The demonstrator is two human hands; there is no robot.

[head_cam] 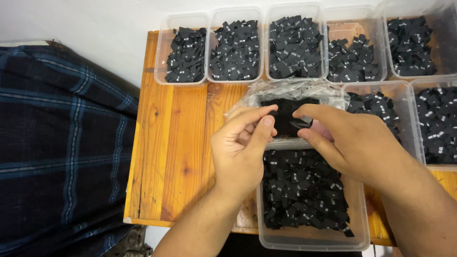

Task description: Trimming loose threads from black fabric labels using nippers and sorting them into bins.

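Observation:
Both hands meet over a clear plastic bag (290,90) that holds a stack of black fabric labels (285,116). My left hand (243,143) pinches the left side of the stack between thumb and fingers. My right hand (347,138) grips a single black label (301,123) at the stack's right side with thumb and forefinger. Just below the hands stands a clear plastic tub (314,240) full of loose black labels with small white print.
Several more clear tubs of black labels line the back (185,78) and right (435,164) of the wooden table (176,157). A dark blue plaid cloth (62,143) lies left of the table. A white wall (95,24) runs behind.

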